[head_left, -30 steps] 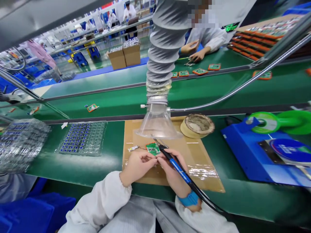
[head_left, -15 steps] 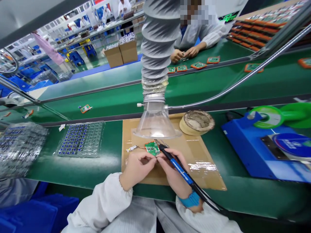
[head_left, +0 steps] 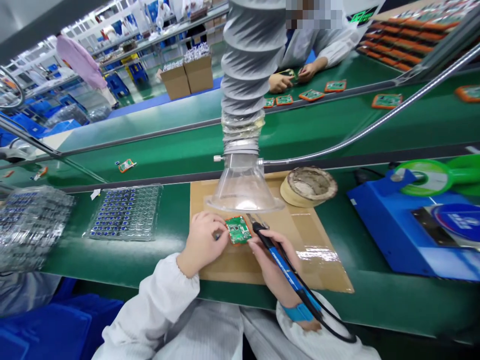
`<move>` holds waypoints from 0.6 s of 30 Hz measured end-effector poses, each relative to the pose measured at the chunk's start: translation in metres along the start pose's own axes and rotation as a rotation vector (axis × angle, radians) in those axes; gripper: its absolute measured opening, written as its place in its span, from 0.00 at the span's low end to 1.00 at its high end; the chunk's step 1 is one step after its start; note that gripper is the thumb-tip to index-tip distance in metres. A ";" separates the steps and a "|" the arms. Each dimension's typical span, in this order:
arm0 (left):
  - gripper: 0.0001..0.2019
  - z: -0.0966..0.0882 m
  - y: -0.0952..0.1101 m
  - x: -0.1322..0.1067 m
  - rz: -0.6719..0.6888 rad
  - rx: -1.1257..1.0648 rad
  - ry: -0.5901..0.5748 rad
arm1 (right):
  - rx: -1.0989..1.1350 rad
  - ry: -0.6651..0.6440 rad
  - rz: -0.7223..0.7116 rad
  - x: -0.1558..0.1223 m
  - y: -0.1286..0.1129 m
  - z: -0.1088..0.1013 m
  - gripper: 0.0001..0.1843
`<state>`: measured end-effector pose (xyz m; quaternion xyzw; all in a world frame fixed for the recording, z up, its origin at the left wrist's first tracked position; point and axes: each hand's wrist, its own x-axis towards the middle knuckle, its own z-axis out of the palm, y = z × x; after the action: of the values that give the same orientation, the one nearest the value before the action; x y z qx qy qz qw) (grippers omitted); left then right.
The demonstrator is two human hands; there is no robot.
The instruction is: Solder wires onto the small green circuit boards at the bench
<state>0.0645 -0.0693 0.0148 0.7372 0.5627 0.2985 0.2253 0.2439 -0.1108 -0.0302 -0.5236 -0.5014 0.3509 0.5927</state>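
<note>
A green circuit board (head_left: 239,229) with an orange edge lies over the brown cardboard sheet (head_left: 318,260), below the clear fume hood (head_left: 243,187). My left hand (head_left: 206,239) is closed at the board's left edge, fingers curled, with a small dark thing partly showing between them. Gripped in my right hand (head_left: 275,265) is a blue and black soldering iron (head_left: 283,267), its tip angled up and left, just beyond the board's right corner. The thumb and a fingertip of that hand touch the board's lower right corner.
A round pale pot (head_left: 308,187) stands at the cardboard's far right. Right of it sits a blue machine (head_left: 390,225) with a green reel. A clear tray (head_left: 125,212) of small blue parts lies left. Several boards lie along the green belt (head_left: 180,145); a co-worker's hands (head_left: 294,77) are beyond.
My left hand has moved left and up from the board's near edge to its left side, covering the white connector and wire. The board has shifted slightly right. My right hand still holds the soldering iron.
</note>
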 end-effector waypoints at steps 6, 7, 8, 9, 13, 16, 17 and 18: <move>0.08 0.006 -0.023 0.011 -0.186 0.129 -0.153 | -0.213 0.053 -0.035 0.000 0.013 -0.023 0.14; 0.08 0.007 -0.024 0.012 -0.206 0.119 -0.161 | -0.233 0.045 -0.048 0.000 0.015 -0.026 0.13; 0.08 0.008 -0.024 0.012 -0.225 0.106 -0.166 | -0.245 0.036 -0.061 -0.001 0.016 -0.030 0.12; 0.08 0.009 -0.023 0.012 -0.242 0.095 -0.169 | -0.250 0.028 -0.074 -0.001 0.017 -0.032 0.11; 0.09 0.011 -0.021 0.015 -0.257 0.103 -0.183 | -0.246 -0.021 -0.118 -0.002 0.016 -0.035 0.06; 0.09 0.012 -0.020 0.017 -0.264 0.132 -0.204 | -0.268 -0.079 -0.133 -0.002 0.013 -0.033 0.04; 0.09 0.012 -0.020 0.018 -0.267 0.134 -0.213 | -0.278 -0.093 -0.135 -0.002 0.012 -0.032 0.04; 0.09 0.011 -0.019 0.019 -0.271 0.131 -0.223 | -0.286 -0.103 -0.140 -0.002 0.012 -0.032 0.04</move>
<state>0.0623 -0.0457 -0.0026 0.6963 0.6466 0.1445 0.2759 0.2752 -0.1186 -0.0403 -0.5477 -0.6111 0.2605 0.5086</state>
